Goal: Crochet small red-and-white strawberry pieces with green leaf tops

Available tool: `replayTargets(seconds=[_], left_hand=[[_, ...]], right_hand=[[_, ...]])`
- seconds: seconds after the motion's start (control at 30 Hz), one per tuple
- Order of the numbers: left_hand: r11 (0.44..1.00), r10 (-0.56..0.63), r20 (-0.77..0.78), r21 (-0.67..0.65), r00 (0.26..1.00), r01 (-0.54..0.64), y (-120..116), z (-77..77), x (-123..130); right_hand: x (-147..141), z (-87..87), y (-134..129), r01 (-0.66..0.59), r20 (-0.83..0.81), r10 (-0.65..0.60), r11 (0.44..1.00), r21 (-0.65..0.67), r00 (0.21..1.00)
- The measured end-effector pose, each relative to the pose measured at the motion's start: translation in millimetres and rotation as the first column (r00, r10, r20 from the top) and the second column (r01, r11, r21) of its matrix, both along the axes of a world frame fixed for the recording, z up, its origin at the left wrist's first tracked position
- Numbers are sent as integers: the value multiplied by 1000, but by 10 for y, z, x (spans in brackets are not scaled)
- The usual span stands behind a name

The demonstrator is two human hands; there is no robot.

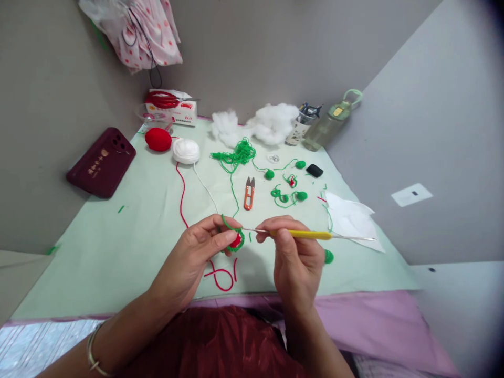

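Observation:
Between the thumb and fingers of my left hand (pixel 200 249) is a small round crochet piece (pixel 237 242), red in the middle with a green edge. Green yarn (pixel 232 189) runs from the fingers back to a loose tangle. My right hand (pixel 297 257) grips the yellow handle of a crochet hook (pixel 307 234). Its thin metal shaft points left, and the tip meets the green edge of the piece; whether it passes through a stitch I cannot tell. A cut length of red yarn (pixel 224 289) lies on the table below my left hand.
Orange thread snips (pixel 249 194) lie beyond my hands. Behind are a red yarn ball (pixel 158 139), a white yarn ball (pixel 186 151), white stuffing (pixel 273 123) and a bottle (pixel 328 123). Several small green crochet pieces (pixel 301 196) sit to the right, near white paper (pixel 350 218). A phone (pixel 101 164) leans at left.

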State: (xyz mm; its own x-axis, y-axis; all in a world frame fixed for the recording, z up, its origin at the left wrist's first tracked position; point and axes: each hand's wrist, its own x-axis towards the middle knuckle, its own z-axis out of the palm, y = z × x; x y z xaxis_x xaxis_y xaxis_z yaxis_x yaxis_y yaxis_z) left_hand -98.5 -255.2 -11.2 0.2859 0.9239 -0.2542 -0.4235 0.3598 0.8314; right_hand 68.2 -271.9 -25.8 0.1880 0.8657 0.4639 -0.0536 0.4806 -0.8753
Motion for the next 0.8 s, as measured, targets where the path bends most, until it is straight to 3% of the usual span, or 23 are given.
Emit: replayTargets(seconds=[0.23, 0.47, 0.8], left_hand=[[1000, -5, 10, 17, 1000, 5, -18, -7, 2], [999, -3, 31, 40, 1000, 2, -27, -51, 6], [998, 5, 68, 56, 998, -9, -28, -22, 16]], right_hand=[[-3, 43, -37, 60, 133, -70, 995, 80, 989], [2, 13, -111, 78, 415, -209, 948, 310, 886], [-38, -16, -107, 94, 425, -261, 922, 376, 866]])
